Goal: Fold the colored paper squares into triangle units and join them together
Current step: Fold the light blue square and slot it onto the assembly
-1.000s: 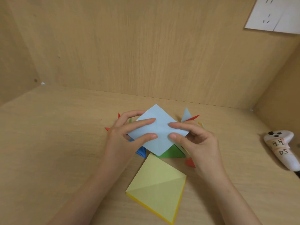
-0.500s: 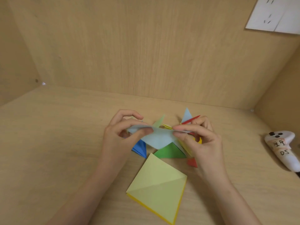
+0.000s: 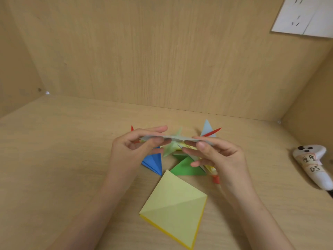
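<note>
Pinching pale-blue paper square [image 3: 177, 138] by opposite corners, left hand [image 3: 130, 150] and right hand [image 3: 223, 159]. Held aloft beyond yellow creased paper sheet [image 3: 173, 204], probably for folding.

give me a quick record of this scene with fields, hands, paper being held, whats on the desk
hands: left hand and right hand each pinch one end of the light blue paper
held paper: raised above the desk, seen nearly edge-on
yellow paper: flat on the desk, nearest the camera, diagonal crease across it
folded units: blue unit and green unit on the desk below the hands
other: white controller at the desk's right edge
</note>
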`<state>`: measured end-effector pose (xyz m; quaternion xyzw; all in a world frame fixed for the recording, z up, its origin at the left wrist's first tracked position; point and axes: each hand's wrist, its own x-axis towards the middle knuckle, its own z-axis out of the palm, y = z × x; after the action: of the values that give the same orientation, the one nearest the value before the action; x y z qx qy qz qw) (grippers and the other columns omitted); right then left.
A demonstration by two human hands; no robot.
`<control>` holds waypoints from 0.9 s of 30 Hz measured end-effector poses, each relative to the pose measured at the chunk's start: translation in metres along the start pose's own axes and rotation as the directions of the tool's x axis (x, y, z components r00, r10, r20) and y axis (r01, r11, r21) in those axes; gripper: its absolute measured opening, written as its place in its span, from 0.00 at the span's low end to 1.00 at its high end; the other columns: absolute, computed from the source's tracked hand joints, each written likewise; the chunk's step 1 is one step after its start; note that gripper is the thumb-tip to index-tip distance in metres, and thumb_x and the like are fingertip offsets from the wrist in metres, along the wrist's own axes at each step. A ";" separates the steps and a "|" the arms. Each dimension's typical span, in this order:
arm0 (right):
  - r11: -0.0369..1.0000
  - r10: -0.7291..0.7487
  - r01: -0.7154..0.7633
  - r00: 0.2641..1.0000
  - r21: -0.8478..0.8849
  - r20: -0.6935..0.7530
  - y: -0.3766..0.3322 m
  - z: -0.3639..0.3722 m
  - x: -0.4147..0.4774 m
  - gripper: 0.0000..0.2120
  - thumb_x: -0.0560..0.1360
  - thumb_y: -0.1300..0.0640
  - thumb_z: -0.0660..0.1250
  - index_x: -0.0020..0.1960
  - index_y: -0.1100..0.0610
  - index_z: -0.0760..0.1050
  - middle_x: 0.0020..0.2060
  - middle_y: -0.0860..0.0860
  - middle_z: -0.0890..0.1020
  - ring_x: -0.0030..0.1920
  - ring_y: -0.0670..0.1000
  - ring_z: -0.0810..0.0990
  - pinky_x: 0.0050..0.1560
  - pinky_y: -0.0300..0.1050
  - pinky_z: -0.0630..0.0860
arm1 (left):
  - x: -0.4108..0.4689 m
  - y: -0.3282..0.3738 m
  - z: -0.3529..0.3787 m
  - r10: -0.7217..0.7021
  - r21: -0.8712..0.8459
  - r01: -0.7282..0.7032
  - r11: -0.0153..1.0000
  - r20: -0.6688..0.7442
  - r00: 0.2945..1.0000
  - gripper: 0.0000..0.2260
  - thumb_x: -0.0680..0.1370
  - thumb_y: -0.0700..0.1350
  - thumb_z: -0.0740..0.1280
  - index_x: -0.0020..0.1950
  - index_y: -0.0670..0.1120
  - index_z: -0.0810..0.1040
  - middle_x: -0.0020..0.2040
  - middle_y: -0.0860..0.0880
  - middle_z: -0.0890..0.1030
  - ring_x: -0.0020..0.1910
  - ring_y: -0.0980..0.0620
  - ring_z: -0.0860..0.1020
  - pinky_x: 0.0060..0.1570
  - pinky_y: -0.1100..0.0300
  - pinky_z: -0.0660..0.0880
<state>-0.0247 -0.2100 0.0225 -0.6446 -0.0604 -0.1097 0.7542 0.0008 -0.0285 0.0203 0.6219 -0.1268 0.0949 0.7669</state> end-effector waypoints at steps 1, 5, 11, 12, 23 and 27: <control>1.000 0.000 0.000 1.000 0.006 -0.014 0.000 0.000 0.000 0.07 0.66 0.59 0.69 0.42 0.57 0.84 0.41 0.56 0.86 0.44 0.57 0.85 0.34 0.41 0.80 | 0.000 0.001 0.000 -0.008 0.002 0.008 1.000 0.000 1.000 0.03 0.71 0.35 0.69 0.43 0.37 0.81 0.47 0.50 0.85 0.43 0.52 0.84 0.38 0.66 0.78; 1.000 0.009 -0.009 1.000 -0.007 -0.009 -0.004 -0.004 0.001 0.07 0.66 0.58 0.70 0.40 0.60 0.84 0.42 0.57 0.86 0.45 0.58 0.85 0.35 0.42 0.81 | 0.004 -0.001 -0.002 -0.021 0.004 0.021 1.000 -0.051 0.998 0.03 0.67 0.39 0.71 0.39 0.43 0.83 0.41 0.53 0.86 0.40 0.53 0.83 0.36 0.70 0.76; 0.997 0.051 -0.054 0.997 -0.048 -0.055 -0.002 -0.005 0.002 0.07 0.65 0.56 0.72 0.38 0.59 0.83 0.42 0.56 0.86 0.37 0.56 0.85 0.51 0.58 0.76 | 0.001 -0.002 0.002 -0.048 -0.004 0.048 0.999 -0.044 0.998 0.06 0.68 0.39 0.71 0.44 0.41 0.83 0.46 0.54 0.85 0.42 0.54 0.84 0.38 0.71 0.75; 0.997 0.060 -0.062 0.997 -0.048 -0.056 -0.002 -0.003 0.002 0.08 0.64 0.55 0.72 0.38 0.59 0.83 0.41 0.56 0.86 0.35 0.56 0.84 0.51 0.59 0.75 | 0.002 -0.002 0.002 -0.044 0.012 0.044 0.999 -0.037 0.998 0.05 0.69 0.38 0.71 0.45 0.40 0.82 0.48 0.54 0.85 0.43 0.55 0.84 0.39 0.70 0.75; 0.996 0.059 -0.068 0.990 -0.061 -0.131 0.001 -0.001 0.003 0.13 0.62 0.58 0.74 0.44 0.62 0.77 0.36 0.53 0.85 0.30 0.53 0.83 0.38 0.39 0.77 | 0.001 -0.004 0.003 -0.087 0.064 0.087 0.994 0.005 0.996 0.12 0.69 0.34 0.73 0.49 0.45 0.80 0.44 0.53 0.85 0.40 0.56 0.83 0.39 0.69 0.76; 0.997 0.052 -0.058 0.992 -0.052 -0.112 0.002 -0.002 0.004 0.08 0.67 0.65 0.73 0.44 0.59 0.77 0.37 0.53 0.84 0.27 0.51 0.80 0.34 0.37 0.76 | 0.000 -0.001 0.002 -0.127 0.087 0.121 0.989 0.080 0.989 0.21 0.68 0.39 0.73 0.58 0.51 0.76 0.43 0.49 0.85 0.44 0.55 0.83 0.43 0.68 0.76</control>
<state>-0.0203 -0.2119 0.0215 -0.6594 0.0021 -0.1262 0.7411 0.0007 -0.0310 0.0196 0.6629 -0.1163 0.0256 0.7391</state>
